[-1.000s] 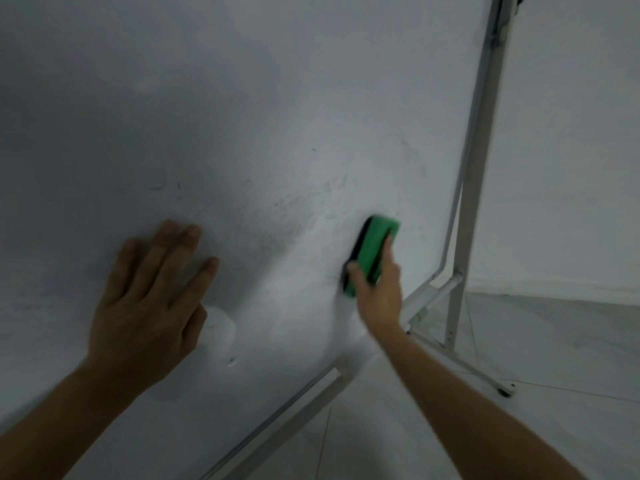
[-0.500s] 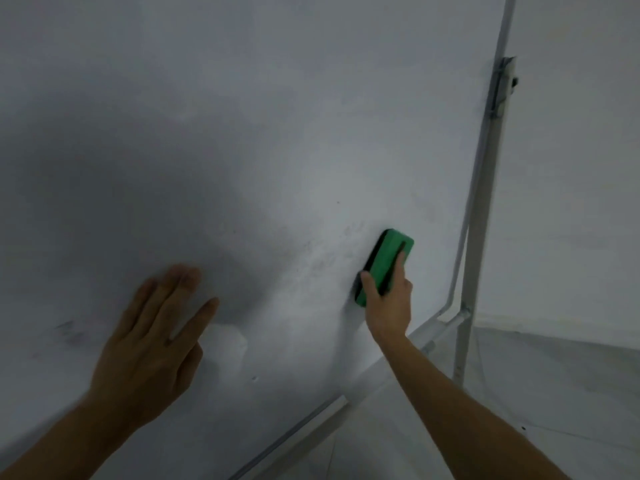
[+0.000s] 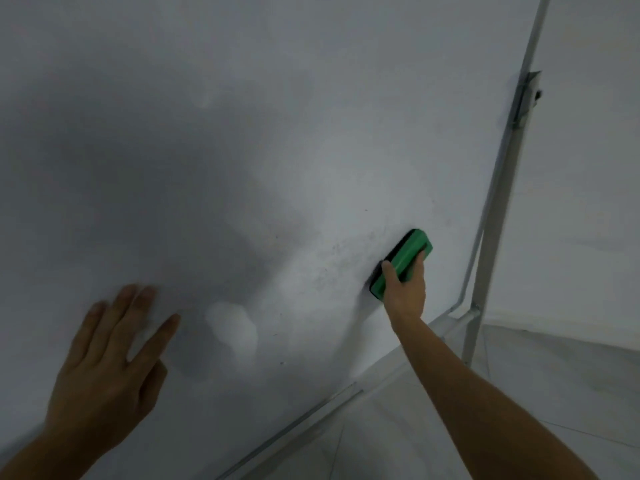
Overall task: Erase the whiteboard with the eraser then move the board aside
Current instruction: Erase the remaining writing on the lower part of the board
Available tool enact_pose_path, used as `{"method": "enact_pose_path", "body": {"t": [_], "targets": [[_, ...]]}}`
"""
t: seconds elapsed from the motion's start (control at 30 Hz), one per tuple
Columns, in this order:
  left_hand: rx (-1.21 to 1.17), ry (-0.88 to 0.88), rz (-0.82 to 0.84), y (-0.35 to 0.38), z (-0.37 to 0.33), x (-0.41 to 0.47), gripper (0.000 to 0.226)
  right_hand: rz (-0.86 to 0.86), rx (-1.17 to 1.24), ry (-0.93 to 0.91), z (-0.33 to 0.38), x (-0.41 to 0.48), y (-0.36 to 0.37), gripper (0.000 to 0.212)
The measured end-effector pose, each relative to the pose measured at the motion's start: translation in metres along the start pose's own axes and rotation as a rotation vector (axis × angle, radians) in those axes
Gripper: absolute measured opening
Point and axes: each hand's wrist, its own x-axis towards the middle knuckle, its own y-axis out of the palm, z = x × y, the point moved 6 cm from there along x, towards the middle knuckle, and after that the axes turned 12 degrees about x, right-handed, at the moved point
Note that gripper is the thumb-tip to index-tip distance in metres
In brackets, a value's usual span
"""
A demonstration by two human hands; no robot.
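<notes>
The large whiteboard (image 3: 242,133) fills most of the view, with faint grey smudges left of the eraser. My right hand (image 3: 405,289) grips the green eraser (image 3: 403,259) and presses its dark felt side against the lower right part of the board. My left hand (image 3: 107,368) is at the lower left of the board, fingers spread, holding nothing. I cannot tell whether its palm touches the surface.
The board's metal stand leg (image 3: 498,202) runs down the right side to a lower crossbar (image 3: 453,320). A bracket (image 3: 526,98) sits on the frame higher up. Pale tiled floor (image 3: 519,393) lies below, and a white wall (image 3: 588,168) is behind.
The eraser and my right hand slid up and to the right across the board. My left hand dropped lower in the view and drew back a little. The view tilted upward.
</notes>
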Motion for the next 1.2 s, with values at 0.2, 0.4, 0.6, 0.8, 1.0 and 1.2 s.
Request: {"method": "enact_pose_path", "body": {"t": [0.2, 0.4, 0.6, 0.8, 1.0, 1.2], "targets": [[-0.006, 0.023, 0.041, -0.004, 0.013, -0.001, 0.044, 0.279, -0.190, -0.147, -0.011, -0.138, 0.047, 0.079], [0.009, 0.075, 0.106, -0.013, 0.026, -0.007, 0.047, 0.101, -0.109, -0.314, 0.084, -0.061, 0.034, 0.079], [0.009, 0.083, 0.098, -0.016, 0.027, -0.008, 0.048, 0.008, -0.062, -0.474, 0.120, -0.091, 0.071, 0.074], [0.032, 0.120, 0.103, -0.020, 0.041, -0.013, 0.048, 0.499, -0.312, -1.040, 0.060, -0.182, 0.109, 0.059], [-0.011, 0.157, 0.085, -0.029, 0.075, -0.034, 0.047, 0.087, -0.072, -0.580, 0.118, -0.125, 0.089, 0.074], [-0.051, 0.214, 0.029, -0.044, 0.123, -0.062, 0.046, 0.114, -0.138, -0.394, 0.084, -0.245, 0.136, 0.079]]}}
